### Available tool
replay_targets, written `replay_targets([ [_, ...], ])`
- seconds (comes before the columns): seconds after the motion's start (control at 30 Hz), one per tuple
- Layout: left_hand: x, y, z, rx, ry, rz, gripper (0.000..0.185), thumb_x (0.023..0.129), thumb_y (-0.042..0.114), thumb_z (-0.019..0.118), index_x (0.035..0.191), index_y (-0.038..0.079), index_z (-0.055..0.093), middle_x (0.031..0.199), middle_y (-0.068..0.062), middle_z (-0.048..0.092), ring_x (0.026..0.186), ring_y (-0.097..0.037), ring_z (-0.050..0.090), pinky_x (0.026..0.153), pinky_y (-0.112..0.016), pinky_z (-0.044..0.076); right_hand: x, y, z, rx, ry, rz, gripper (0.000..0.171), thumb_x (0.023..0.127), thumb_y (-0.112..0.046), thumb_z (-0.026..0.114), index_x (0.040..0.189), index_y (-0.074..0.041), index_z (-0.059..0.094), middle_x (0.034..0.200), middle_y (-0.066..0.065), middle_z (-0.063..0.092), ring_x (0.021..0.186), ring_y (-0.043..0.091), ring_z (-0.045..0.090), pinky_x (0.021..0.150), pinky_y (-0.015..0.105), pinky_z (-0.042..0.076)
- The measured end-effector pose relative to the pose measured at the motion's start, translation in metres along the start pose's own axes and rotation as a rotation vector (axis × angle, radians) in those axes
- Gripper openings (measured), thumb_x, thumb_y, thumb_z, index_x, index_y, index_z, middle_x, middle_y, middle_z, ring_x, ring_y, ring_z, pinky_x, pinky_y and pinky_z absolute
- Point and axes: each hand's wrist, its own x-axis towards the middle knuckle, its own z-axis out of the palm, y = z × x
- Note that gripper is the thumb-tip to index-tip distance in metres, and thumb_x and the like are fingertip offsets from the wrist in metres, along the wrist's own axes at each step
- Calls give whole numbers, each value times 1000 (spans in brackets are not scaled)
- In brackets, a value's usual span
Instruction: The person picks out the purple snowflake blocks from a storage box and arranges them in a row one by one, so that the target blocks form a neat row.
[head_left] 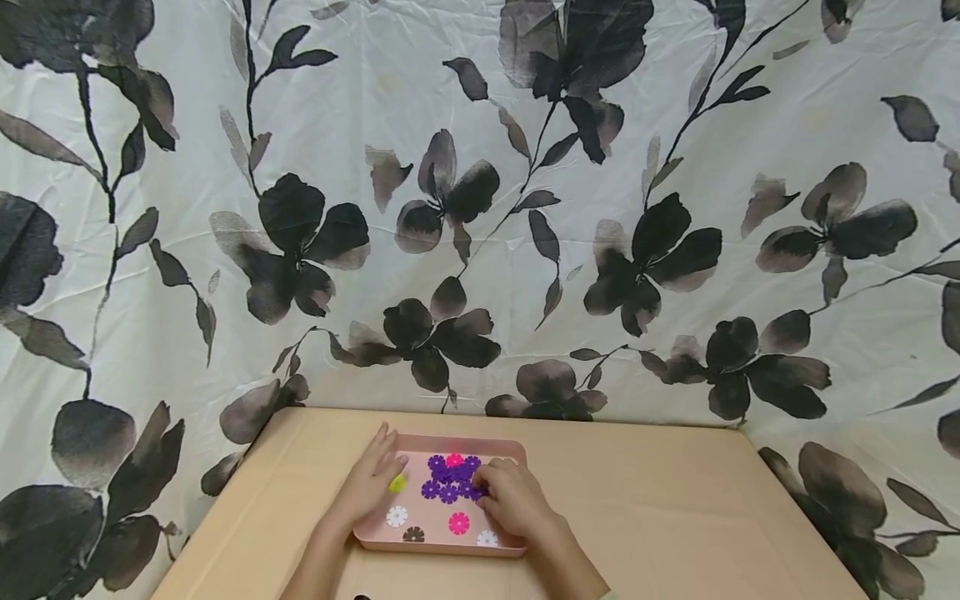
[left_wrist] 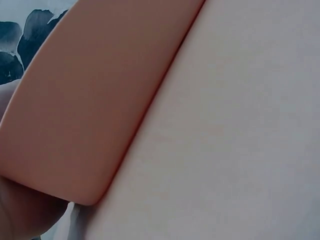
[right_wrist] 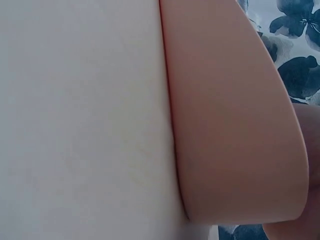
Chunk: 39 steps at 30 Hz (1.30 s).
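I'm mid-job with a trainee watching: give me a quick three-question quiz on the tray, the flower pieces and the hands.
1. True or false: the purple cluster lies inside the pink tray.
2. Which hand touches the purple cluster? A) left hand B) right hand
3. What colour is the piece beside the left hand's fingertips?

Key:
1. True.
2. B; its fingers curl at the cluster's right edge, though the head view does not show whether they pinch a piece.
3. Yellow-green piece; the left hand lies flat on the tray's left side.
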Motion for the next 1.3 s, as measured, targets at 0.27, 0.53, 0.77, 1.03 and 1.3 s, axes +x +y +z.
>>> replay_targets([
  [0.27, -1, -11, -10, -175, -7, -39, 50, 112, 20, 44, 160, 4, 39, 173, -19, 19, 160, -42, 13, 131, -60, 8, -2, 3, -5, 136, -5, -29, 19, 84, -4, 82, 96, -17, 75, 92, -7, 62, 84, 2, 54, 74, 21, 54],
  [0.53, -4, -17, -16, -302, -9, -98, 48, 114, 21, 41, 160, 9, 41, 169, -13, 34, 160, -35, 21, 132, -55, 14, -3, 13, -14, 444, -30, 63, 19, 88, -2, 80, 106, -9, 80, 95, -2, 68, 85, 9, 58, 74, 19, 54],
  [0.77, -4, -18, -13, -305, 24, -95, 46, 113, 21, 44, 158, 9, 46, 166, -14, 39, 158, -35, 26, 131, -55, 18, -8, 30, -35, 666, 144, 240, 23, 91, -6, 79, 112, -14, 81, 104, -1, 70, 97, 17, 64, 85, 19, 59],
  [1.03, -7, -18, -16, -282, 20, -73, 46, 113, 22, 44, 158, 10, 45, 166, -14, 39, 157, -37, 27, 131, -57, 19, -17, 47, -47, 780, 350, 358, 24, 94, 2, 73, 113, -10, 80, 108, 7, 73, 93, 19, 64, 78, 18, 59],
  [1.3, -9, -21, -18, -268, 16, -68, 47, 113, 24, 44, 159, 10, 44, 166, -14, 38, 157, -36, 28, 130, -56, 20, -26, 60, -41, 710, 417, 355, 23, 90, 4, 76, 111, -5, 80, 107, 8, 73, 89, 13, 66, 79, 17, 59],
])
